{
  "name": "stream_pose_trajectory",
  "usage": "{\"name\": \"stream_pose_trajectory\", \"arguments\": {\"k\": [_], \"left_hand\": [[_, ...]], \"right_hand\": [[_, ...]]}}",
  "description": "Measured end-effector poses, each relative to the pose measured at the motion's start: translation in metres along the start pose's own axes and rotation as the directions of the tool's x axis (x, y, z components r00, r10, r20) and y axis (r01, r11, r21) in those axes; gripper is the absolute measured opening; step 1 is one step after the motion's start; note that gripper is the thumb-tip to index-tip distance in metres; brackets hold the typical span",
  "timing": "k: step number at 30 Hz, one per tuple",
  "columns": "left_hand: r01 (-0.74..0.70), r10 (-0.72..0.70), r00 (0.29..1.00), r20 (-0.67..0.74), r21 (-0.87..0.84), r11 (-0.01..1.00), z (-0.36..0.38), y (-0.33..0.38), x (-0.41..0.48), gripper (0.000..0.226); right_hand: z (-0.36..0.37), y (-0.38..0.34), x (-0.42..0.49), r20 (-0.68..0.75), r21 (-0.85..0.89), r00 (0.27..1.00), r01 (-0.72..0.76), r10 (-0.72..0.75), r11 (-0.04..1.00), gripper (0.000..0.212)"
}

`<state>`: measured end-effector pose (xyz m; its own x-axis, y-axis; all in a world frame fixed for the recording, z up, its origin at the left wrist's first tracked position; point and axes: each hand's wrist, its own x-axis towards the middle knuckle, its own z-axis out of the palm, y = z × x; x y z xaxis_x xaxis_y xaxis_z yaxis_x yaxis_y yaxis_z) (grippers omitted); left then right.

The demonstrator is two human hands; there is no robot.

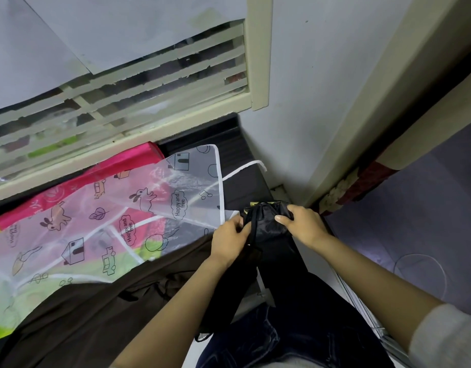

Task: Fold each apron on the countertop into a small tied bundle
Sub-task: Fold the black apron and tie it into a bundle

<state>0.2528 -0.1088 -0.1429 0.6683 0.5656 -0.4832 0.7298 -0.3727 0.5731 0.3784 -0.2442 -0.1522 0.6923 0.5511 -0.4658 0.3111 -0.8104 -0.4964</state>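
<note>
Head view: the left hand (230, 239) and right hand (303, 225) both curl around the black apron (267, 224) at the edge of the countertop (245, 179). It looks soft, light and slippery; I'd hold the bunched top tight.

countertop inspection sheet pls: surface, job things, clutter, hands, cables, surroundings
surface: dark countertop, mostly covered by cloth
job's things: black apron bundle at the right end; printed sheer apron, pink apron and brown apron lie spread out
clutter: nothing seen
grippers: left hand and right hand both grip the black apron bundle
cables: thin pale loop on the floor, kind unclear
surroundings: louvred window, pale wall
</note>
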Motion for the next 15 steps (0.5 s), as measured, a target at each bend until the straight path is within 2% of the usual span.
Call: {"name": "stream_pose_trajectory", "arguments": {"k": [9,12,15], "left_hand": [[0.145,-0.145,0.989,0.01,0.014,0.989,0.001,0.006,0.01,0.025],[0.137,-0.137,0.99,0.017,-0.019,0.99,0.001,0.006,0.011,0.015],[0.139,-0.145,0.989,-0.033,-0.141,0.98,-0.002,0.01,0.007,0.022]], "right_hand": [[0.002,-0.006,0.014,-0.035,-0.184,0.999,-0.014,0.008,0.983,0.04],[0.001,-0.01,0.015,-0.029,-0.232,1.0,-0.012,0.005,0.973,0.04],[0.0,-0.011,0.018,-0.006,-0.242,1.0,-0.013,0.012,0.97,0.041]]}}
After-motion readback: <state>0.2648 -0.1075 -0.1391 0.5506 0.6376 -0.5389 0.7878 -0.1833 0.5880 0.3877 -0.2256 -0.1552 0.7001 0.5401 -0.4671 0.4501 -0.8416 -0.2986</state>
